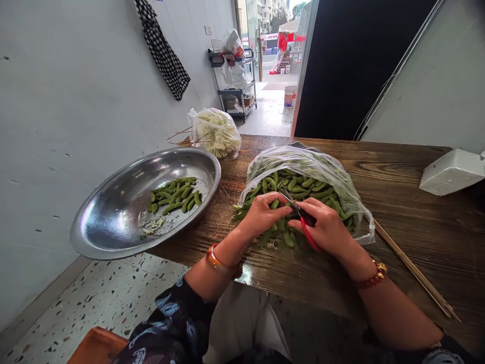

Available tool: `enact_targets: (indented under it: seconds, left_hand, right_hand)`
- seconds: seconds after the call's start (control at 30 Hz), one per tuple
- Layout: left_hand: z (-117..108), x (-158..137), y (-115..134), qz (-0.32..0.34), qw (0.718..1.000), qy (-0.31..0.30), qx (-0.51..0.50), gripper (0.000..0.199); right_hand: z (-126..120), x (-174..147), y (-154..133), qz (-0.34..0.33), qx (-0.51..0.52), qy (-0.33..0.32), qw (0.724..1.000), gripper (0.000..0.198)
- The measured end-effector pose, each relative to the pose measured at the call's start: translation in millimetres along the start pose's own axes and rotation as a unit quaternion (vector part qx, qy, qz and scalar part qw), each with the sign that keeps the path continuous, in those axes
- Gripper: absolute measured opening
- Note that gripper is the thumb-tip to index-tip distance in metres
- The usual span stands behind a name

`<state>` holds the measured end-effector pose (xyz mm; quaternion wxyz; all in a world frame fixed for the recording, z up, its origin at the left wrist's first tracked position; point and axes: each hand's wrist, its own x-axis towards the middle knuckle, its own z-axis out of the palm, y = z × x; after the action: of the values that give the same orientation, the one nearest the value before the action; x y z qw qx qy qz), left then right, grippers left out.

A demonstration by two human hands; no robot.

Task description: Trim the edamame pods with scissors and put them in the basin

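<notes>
My right hand [322, 225] grips red-handled scissors [309, 235], their blades pointing up and left toward my other hand. Between the fingers of my left hand [265, 212] is a green edamame pod [275, 203], partly covered by the fingers. Both hands are over the near edge of a clear plastic bag [350, 184] full of edamame pods [299, 184], some spilling onto the table in front. To the left stands a wide steel basin [102, 212], with a small heap of pods [176, 194] and some pale scraps on its bottom.
Behind the basin lies a bag of cauliflower [215, 129]. Thin wooden skewers [413, 268] rest on the wooden table [401, 202] at the right, and a white box [450, 172] sits near its right edge. A cart [237, 91] stands by the doorway.
</notes>
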<state>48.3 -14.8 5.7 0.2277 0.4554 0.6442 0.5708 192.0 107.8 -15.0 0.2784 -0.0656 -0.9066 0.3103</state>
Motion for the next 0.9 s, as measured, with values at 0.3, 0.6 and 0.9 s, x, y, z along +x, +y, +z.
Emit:
enact_targets:
  seconds: [0.3, 0.6, 0.9]
  left_hand:
    - [-3.9, 1.9, 4.6, 0.016, 0.999, -0.009, 0.046, 0.013]
    - [-6.2, 1.4, 0.2, -0.027, 1.0, -0.009, -0.004, 0.02]
    - [-12.7, 3.6, -2.5, -0.131, 0.939, 0.108, -0.3, 0.036]
  right_hand:
    - [-7.3, 0.4, 1.0, 0.01, -0.01, -0.037, 0.999, 0.032]
    - [-7.5, 0.1, 2.2, 0.039, -0.012, -0.049, 0.998, 0.032]
    - [-6.9, -0.3, 4.5, 0.046, -0.021, 0.012, 0.999, 0.044]
